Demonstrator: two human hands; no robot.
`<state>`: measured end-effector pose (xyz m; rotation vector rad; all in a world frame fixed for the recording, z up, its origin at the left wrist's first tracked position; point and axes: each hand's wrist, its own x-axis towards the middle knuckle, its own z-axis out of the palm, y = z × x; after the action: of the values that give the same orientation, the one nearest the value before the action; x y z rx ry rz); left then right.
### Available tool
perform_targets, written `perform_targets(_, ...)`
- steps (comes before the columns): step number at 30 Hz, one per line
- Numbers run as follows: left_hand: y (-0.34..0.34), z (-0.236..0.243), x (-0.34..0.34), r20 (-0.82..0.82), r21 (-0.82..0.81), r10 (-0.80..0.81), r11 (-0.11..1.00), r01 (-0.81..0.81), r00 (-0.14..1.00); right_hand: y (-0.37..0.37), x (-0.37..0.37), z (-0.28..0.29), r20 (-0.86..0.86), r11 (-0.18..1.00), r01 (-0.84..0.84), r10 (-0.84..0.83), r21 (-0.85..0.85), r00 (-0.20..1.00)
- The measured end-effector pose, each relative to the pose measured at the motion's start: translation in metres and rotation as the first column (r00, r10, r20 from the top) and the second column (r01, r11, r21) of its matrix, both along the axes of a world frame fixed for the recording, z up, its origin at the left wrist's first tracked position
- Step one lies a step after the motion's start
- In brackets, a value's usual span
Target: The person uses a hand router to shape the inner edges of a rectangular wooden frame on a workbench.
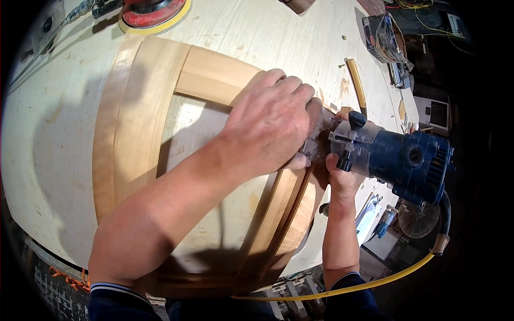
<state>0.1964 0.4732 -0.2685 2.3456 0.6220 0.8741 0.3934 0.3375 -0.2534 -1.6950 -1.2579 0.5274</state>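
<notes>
A blue trim router with a clear plastic base lies sideways against the right edge of a pale wooden frame. My left hand reaches across the frame's opening, closed over the router's base plate at the frame's upper right. From below, my right hand wraps round the router near its clear base, its thumb beside a black knob. The palm side and most fingers of my right hand are behind the tool. The router's bit and its contact with the wood are hidden.
A red sander with a yellow pad sits at the far left of the workbench. A wood-handled tool and a box of small items are at the far right. The router's yellow cord loops across the front.
</notes>
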Motion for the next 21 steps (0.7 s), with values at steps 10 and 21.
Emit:
perform_targets(10, 0.002, 0.004, 0.002, -0.02, -0.042, -0.004, 0.999, 0.003, 1.0, 0.014, -0.004, -0.001, -0.043, 0.999, 0.034, -0.033, 0.034, 0.999)
perform_targets(21, 0.002, 0.004, 0.005, 0.015, -0.045, 0.059, 0.997, -0.058, 0.998, 0.017, -0.003, 0.008, -0.076, 0.998, 0.053, -0.056, -0.035, 0.996)
